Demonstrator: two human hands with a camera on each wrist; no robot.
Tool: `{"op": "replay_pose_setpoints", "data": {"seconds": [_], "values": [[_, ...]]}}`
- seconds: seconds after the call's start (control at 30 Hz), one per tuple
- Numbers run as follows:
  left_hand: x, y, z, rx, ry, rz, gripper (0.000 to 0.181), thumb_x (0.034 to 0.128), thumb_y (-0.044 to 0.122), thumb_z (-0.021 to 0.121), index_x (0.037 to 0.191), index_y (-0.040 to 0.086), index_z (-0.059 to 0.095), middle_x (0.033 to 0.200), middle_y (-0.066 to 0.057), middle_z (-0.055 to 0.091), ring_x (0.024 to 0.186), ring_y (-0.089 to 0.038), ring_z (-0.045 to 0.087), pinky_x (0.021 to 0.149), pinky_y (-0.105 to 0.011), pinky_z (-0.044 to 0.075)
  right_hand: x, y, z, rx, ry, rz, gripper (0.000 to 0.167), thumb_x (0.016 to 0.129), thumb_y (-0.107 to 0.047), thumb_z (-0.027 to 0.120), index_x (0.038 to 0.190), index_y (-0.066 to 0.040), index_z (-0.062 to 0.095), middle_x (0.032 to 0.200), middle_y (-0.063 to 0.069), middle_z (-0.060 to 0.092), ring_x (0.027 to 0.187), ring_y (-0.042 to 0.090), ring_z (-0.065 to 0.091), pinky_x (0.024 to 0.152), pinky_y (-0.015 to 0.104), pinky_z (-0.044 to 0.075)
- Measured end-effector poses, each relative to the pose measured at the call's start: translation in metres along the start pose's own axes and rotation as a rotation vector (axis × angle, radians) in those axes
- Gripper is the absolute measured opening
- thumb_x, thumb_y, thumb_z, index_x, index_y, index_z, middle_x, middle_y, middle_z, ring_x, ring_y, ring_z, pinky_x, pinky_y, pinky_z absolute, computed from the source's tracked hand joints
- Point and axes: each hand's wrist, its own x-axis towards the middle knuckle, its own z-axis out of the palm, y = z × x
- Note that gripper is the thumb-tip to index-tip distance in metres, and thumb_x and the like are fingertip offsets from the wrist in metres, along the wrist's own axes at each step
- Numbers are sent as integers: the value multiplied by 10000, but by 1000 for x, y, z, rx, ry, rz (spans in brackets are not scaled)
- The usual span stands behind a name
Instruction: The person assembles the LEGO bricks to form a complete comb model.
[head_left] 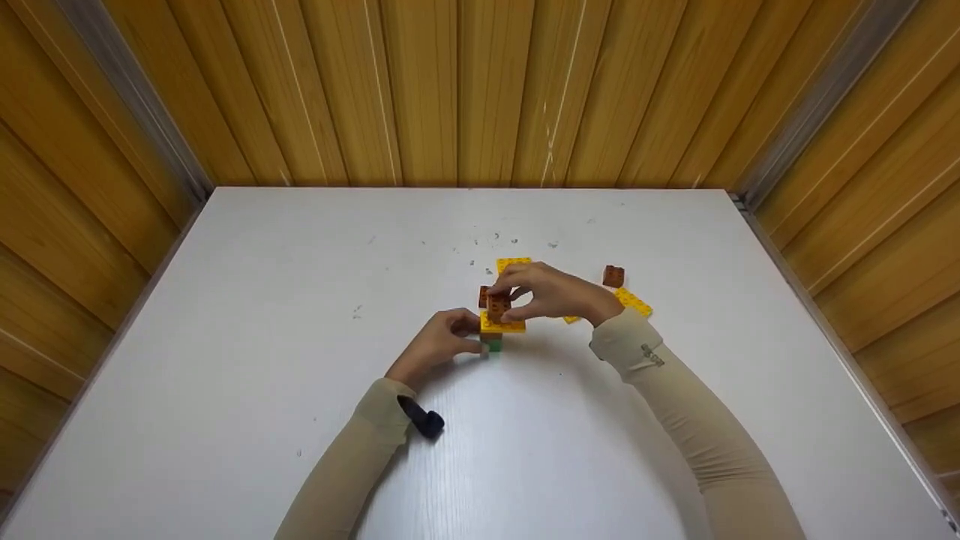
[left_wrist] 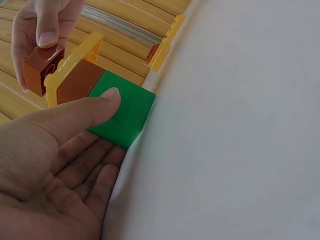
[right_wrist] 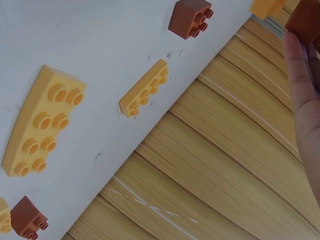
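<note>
A green block (left_wrist: 125,107) stands on the table with a brown block (left_wrist: 80,80) on it and a yellow plate (head_left: 491,324) on top, overhanging to the right. My left hand (head_left: 442,341) grips this stack low down, its thumb on the green block's face in the left wrist view. Between thumb and fingers my right hand (head_left: 544,291) pinches another brown block (head_left: 498,307), tilted, right at the yellow plate; in the left wrist view its hollow underside faces the plate's studs. Whether the two touch, I cannot tell.
Behind the stack are a brown block (right_wrist: 189,19) and a yellow plate (head_left: 514,264). Farther right lie a brown block (head_left: 613,276) and a yellow plate (head_left: 634,301), with part of another yellow piece (head_left: 571,319) showing below my right wrist.
</note>
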Motion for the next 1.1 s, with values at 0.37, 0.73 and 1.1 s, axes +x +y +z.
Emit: {"op": "replay_pose_setpoints", "data": {"seconds": [0.37, 0.73, 1.1], "values": [[0, -1, 0, -10, -1, 3, 331, 767, 36, 768, 1071, 54, 638, 1144, -82, 681, 1144, -220, 617, 1030, -356, 453, 3, 0, 5, 26, -13, -21, 372, 862, -66, 697, 1211, 37, 618, 1156, 144, 609, 1044, 255, 623, 912, 447, 530], [0, -1, 0, -47, -9, 6, 331, 776, 5, 751, 1084, 31, 635, 1163, -98, 673, 1173, -238, 604, 1042, -358, 444, 3, -1, 9, 17, -21, -13, 379, 868, -80, 695, 1230, 1, 618, 1165, 125, 603, 1053, 240, 605, 919, 441, 528], [-1, 1, 0, -18, -7, 11, 329, 773, 24, 759, 1082, 57, 649, 1162, -74, 678, 1175, -224, 606, 1049, -354, 437, 4, -1, 9, 7, -26, 31, 365, 877, -111, 691, 1227, -27, 630, 1175, 108, 618, 1059, 233, 606, 920, 366, 534]]}}
